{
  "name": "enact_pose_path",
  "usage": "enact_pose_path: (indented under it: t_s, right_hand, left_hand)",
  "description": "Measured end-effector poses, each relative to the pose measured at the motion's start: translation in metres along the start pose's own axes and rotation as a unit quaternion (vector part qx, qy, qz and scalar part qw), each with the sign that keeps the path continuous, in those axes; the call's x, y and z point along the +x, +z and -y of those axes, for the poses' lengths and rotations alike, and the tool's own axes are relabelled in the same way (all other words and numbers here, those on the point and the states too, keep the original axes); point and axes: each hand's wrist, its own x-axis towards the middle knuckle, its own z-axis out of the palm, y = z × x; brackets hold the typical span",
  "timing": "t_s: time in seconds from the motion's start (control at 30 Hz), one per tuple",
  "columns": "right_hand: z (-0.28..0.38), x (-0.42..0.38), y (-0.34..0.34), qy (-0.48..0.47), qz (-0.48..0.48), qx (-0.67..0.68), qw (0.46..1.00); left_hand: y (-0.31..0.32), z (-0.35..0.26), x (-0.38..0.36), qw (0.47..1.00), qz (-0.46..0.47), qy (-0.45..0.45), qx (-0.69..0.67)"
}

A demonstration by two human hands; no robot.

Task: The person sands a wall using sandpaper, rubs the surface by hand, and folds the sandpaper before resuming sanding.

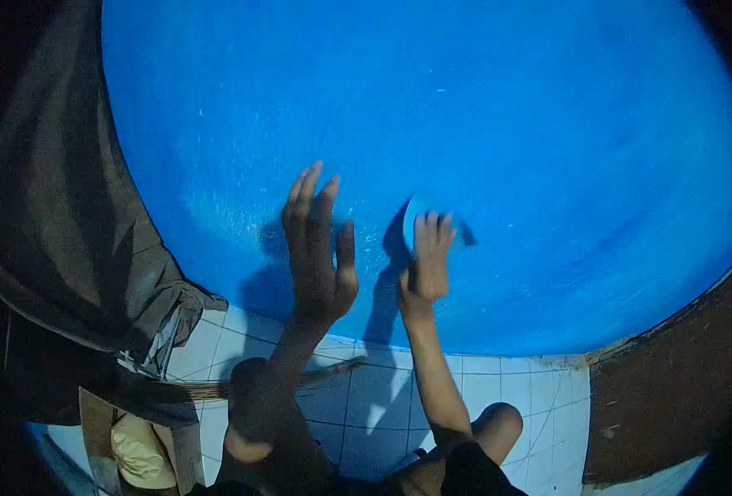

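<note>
A blue painted wall [548, 124] fills most of the head view, with pale scuffs and bare specks low on its left part. My left hand [316, 248] is raised before the wall, fingers stretched out and nothing in them, its shadow falling beside it. My right hand [429, 264] is at the wall, fingers laid over a thin light-blue sheet [411, 217] with a curved edge. A dark, blurred part of it shows past the fingertips; the palm hides the rest, and I cannot tell what kind of sheet it is.
White floor tiles [482, 387] run along the wall's foot. A dark cloth [77, 190] hangs at the left. Below it, a bundle of thin sticks [192, 390] lies near a cardboard box [186, 455] holding a yellowish bag [141, 450]. A brown panel [672, 388] stands at the right.
</note>
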Motion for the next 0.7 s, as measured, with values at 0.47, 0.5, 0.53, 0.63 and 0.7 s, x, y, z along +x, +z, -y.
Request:
enact_pose_path:
  t_s: [0.47,0.5,0.53,0.63,0.7]
  right_hand:
    - [0.019,0.026,0.005,-0.008,0.000,0.010,1.000]
    - [0.025,0.055,0.002,-0.011,-0.011,0.018,1.000]
    - [0.029,0.074,0.004,-0.007,-0.004,0.018,1.000]
    - [0.032,0.089,0.007,-0.025,-0.052,0.006,0.998]
    - [0.031,0.028,0.011,0.004,-0.033,0.010,0.999]
  left_hand:
    - [0.015,0.004,0.002,0.996,-0.089,0.007,0.006]
    - [0.017,0.004,0.001,0.996,-0.085,0.000,0.007]
    - [0.019,0.004,0.000,0.997,-0.080,0.003,0.004]
    - [0.018,0.006,-0.005,0.998,-0.062,0.011,0.003]
    - [0.019,0.008,-0.005,0.998,-0.065,0.019,0.005]
